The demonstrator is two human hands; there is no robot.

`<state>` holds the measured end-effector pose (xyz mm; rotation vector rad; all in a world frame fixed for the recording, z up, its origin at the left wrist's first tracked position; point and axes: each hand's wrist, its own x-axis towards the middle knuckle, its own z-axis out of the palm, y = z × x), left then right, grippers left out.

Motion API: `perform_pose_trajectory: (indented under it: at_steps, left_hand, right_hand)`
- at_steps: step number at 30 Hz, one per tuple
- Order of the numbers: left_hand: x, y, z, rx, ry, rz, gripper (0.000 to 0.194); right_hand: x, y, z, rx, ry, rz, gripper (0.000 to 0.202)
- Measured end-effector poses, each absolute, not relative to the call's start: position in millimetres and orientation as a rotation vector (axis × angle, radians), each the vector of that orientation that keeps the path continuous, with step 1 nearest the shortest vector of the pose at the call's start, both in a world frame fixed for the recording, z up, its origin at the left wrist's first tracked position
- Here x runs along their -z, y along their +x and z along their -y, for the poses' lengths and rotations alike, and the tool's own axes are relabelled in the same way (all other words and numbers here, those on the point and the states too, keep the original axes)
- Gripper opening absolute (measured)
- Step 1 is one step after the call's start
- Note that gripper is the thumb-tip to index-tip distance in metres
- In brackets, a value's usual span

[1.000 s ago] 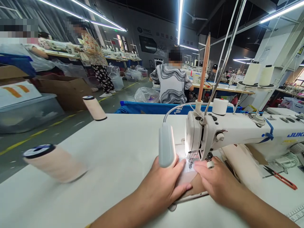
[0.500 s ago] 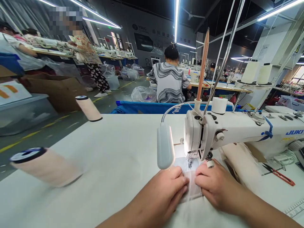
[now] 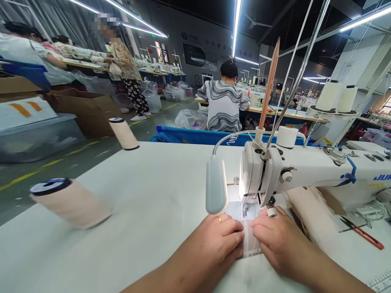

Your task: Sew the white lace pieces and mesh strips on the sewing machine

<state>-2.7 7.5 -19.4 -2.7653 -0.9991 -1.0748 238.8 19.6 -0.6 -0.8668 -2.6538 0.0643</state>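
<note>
A white sewing machine [image 3: 284,167] stands at the right, its lit needle area just beyond my hands. Thin whitish, see-through fabric [image 3: 251,240] lies flat below the presser foot. My left hand [image 3: 215,240] has curled fingers closed on the fabric's left edge and wears a ring. On the opposite edge, my right hand [image 3: 281,238] pinches the fabric with bent fingers, close beside the machine head. A small lamp [image 3: 216,185] hangs over my left hand.
Two pale thread cones [image 3: 71,203] [image 3: 124,134] are on the white table [image 3: 146,191]. Red-handled snips [image 3: 363,234] and a ruler [image 3: 380,283] lie at the right. A person [image 3: 227,99] in a patterned shirt sits ahead, back turned.
The camera view has turned slightly left, so the scene sits further right. Both hands stay on the fabric at the needle area, with little visible movement.
</note>
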Motion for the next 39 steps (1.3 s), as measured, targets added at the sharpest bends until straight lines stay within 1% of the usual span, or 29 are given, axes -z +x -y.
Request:
perform_pose_trajectory:
  at_steps: [5, 8, 11, 16, 23, 27, 29, 31, 39]
  left_hand:
    - [1, -4, -5, 0.914, -2.845, 1.058, 0.02]
    - [1, -5, -7, 0.873, -2.847, 1.101, 0.019]
    - [8, -4, -10, 0.913, -2.792, 1.11, 0.023]
    - [17, -1, -10, 1.009, -2.69, 1.01, 0.036]
    - [12, -1, -9, 1.003, -2.712, 1.008, 0.036]
    - [1, -1, 2, 0.988, -2.837, 0.929, 0.027]
    - [-2, 0, 6, 1.019, -2.848, 0.904, 0.027]
    - [-2, 0, 7, 1.063, -2.824, 0.91, 0.029]
    - [17, -3, -6, 1.025, -2.728, 1.022, 0.032]
  right_hand:
    - [-3, 238, -22, -0.063, -0.898, 2.659, 0.023]
    - [-3, 238, -24, -0.006, -0.936, 2.659, 0.024]
    - [-1, 238, -25, 0.044, -0.961, 2.648, 0.023]
    - [-1, 237, -26, 0.019, -0.987, 2.617, 0.024]
    - [-5, 238, -26, -0.001, -1.003, 2.585, 0.032]
    - [-6, 238, -23, -0.026, -0.782, 2.662, 0.02]
    - [-6, 238, -21, -0.023, -0.718, 2.697, 0.017]
    - [-6, 238, -20, -0.024, -0.719, 2.707, 0.017]
    - [-3, 238, -23, -0.023, -0.85, 2.679, 0.019]
